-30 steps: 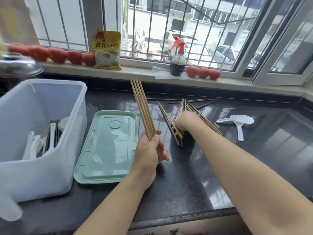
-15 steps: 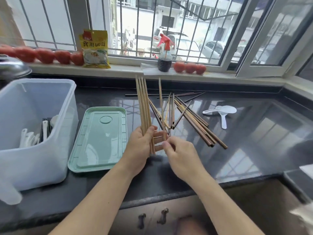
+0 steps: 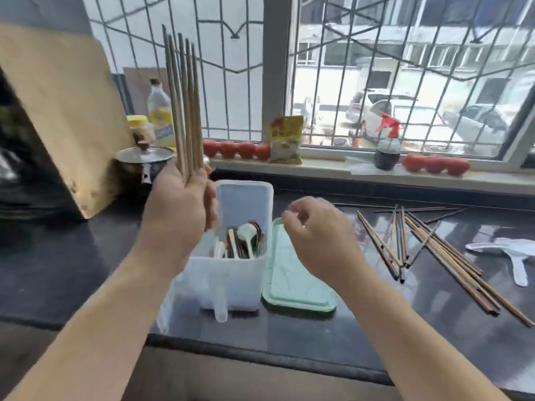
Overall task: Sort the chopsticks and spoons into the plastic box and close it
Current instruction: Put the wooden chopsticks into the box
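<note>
Gripping a bundle of chopsticks (image 3: 185, 111) upright in the left hand (image 3: 179, 209), fingers curled round the lower ends, tips fanning a little overhead. Just right of and below that hand, the plastic box (image 3: 231, 273), open, translucent white, tall and narrow, already holding white spoons and dark chopsticks stood on end. Best to tilt the bundle over the opening, square the lower ends first, then lower them together beside the utensils inside so none catches the rim or splays out; probably worth steadying the box wall, since a tall narrow box could tip. Right hand (image 3: 321, 241) hovering beside the box, over the far end of the green lid (image 3: 292, 287), fingers loosely curled and holding nothing. Lid flat on the counter, touching or nearly touching the box's right side. Further right of that hand, loose chopsticks (image 3: 428, 253), brown and darker ones crossed in a rough heap, and beyond them white spoons (image 3: 512, 253) lying flat. Much yet to gather, by the look of it; closing not yet due.
</note>
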Available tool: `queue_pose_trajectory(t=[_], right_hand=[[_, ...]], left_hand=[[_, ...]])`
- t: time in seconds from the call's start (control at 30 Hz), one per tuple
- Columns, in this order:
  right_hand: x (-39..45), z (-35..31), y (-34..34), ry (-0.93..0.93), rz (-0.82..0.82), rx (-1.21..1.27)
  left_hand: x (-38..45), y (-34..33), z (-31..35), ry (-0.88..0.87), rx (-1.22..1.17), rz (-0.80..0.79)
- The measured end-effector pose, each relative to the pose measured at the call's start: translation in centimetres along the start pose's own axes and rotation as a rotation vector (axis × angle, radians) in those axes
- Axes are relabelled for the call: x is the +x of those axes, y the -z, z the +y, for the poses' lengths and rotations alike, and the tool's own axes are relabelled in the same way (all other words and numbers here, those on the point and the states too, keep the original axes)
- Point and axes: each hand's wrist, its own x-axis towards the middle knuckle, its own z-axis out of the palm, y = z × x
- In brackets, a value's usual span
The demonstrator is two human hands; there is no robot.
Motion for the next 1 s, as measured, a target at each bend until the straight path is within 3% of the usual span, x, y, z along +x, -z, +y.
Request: queue_pose_trajectory(t=[0.1, 0.17, 0.37, 0.43, 0.47, 0.53, 0.6, 0.67, 0.77, 0.83, 0.9, 1.0], right_hand=[[3.2, -1.6, -3.4, -0.196, -0.322, -0.138], [4.5, -1.6, -5.0, -0.215, -0.434, -0.184], [5.1, -0.5, -2.4, -0.224, -0.514, -0.368], [5.2, -0.3, -1.9, -0.175, -0.420, -0.438], [5.4, -0.6, -2.0, -0.121, -0.334, -0.411], [5.5, -2.3, -2.0, -0.069, -0.206, -0.069], [5.6, -4.8, -2.2, -0.106, -0.251, 0.329], [6.0, -6.2, -2.7, -0.102, -0.250, 0.431], [7.4, -6.1, -2.4, -0.190, -0.121, 0.532], [8.5, -5.0, -2.3, -0.226, -0.073, 0.416], [8.6, -4.1, -3.6, -0.229, -0.231, 0.140], [7.4, -4.0, -7.2, -0.200, -0.516, -0.288]], left_hand=[[1.7, 4.2, -1.4, 0.145, 0.117, 0.067], [1.7, 5.3, -2.0, 0.219, 0.096, 0.029], [0.9, 4.8, -1.4, 0.312, -0.156, -0.182], [1.1, 4.1, -1.4, 0.324, -0.195, -0.254], [1.3, 3.6, -1.5, 0.328, -0.194, -0.282], [1.4, 2.6, -1.6, 0.330, -0.164, -0.330], [1.3, 1.7, -1.5, 0.321, -0.137, -0.392], [1.1, 1.5, -1.6, 0.321, -0.112, -0.427], [1.2, 2.9, -2.1, 0.340, -0.006, -0.291], [1.4, 4.6, -3.0, 0.336, 0.107, -0.141], [1.7, 5.8, -3.7, 0.333, 0.157, -0.044], [2.0, 6.0, -3.8, 0.349, 0.148, -0.046]])
